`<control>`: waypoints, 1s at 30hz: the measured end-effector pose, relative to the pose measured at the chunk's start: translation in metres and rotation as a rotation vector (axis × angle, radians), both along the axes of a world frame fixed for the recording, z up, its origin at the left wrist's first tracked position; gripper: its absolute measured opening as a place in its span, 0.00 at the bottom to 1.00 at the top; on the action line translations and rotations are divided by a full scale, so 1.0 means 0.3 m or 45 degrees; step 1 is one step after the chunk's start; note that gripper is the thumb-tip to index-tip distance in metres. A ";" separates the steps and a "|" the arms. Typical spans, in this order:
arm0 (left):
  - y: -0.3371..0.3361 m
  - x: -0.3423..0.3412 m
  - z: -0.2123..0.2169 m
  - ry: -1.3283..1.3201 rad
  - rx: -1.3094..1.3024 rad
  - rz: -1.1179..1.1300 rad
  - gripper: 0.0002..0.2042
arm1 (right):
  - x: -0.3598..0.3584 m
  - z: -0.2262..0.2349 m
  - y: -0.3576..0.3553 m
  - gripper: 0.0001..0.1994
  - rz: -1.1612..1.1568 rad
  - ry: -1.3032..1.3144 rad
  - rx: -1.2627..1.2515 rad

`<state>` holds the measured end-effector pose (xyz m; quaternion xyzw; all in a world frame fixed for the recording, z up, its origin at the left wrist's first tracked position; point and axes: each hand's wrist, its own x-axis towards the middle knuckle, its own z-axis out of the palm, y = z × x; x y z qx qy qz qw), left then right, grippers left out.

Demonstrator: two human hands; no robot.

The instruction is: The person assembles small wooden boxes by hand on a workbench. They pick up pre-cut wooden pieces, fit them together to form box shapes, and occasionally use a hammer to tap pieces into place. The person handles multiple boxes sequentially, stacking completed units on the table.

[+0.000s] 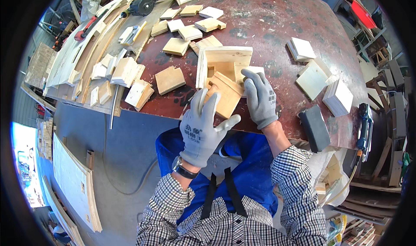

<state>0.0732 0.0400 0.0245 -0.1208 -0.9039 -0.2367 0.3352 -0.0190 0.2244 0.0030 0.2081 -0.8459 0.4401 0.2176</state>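
Note:
My gloved left hand [201,131] holds a notched wooden block [225,96] at the table's front edge. Its fingers lie along the block's left side and face, and the thumb points right below it. My gloved right hand [261,99] is closed at the block's upper right edge, with the fingers bent; part of its grip is hidden. Just behind the block stands an open wooden corner frame [229,53] with light plywood walls. Inside its angle sits a brown wooden piece [224,68], partly covered by the held block.
Loose wooden blocks [177,46] lie scattered beyond the frame, and several pieces are stacked at left. At right are block stacks [338,97], a dark grey block [314,128] and a hosed air tool [365,129]. A circular power tool [143,5] rests on boards at far left.

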 end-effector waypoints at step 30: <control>0.137 -0.066 -0.115 -0.049 0.592 0.019 0.25 | 0.016 0.005 0.015 0.39 0.069 -0.011 0.094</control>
